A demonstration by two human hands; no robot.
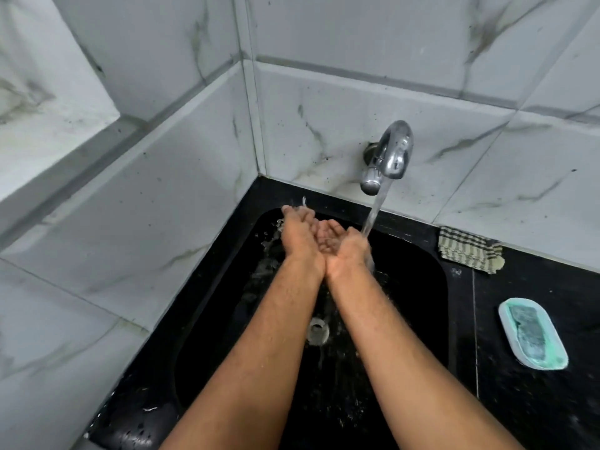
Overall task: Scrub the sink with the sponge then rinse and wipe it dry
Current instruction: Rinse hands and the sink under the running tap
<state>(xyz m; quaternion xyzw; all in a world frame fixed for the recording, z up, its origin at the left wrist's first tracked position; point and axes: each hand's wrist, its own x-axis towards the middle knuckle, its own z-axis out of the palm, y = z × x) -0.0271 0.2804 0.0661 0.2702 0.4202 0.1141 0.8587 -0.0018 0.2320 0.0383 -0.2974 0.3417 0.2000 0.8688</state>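
Dim, even light; edges bowed, perhaps slightly soft.

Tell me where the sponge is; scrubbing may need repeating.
The sponge lies in a pale dish on the black counter, right of the sink.

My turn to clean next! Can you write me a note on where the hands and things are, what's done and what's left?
Hands: left and right are cupped together, holding nothing, in the sink by the stream.
Tap: running.
Sponge: in its dish on the counter, right of the sink.
Cloth: on the counter by the wall, right of the tap.
Done: scrubbing looks finished, sponge put away; the sink is wet.
Left: finish rinsing, shut the tap, wipe dry with the cloth.
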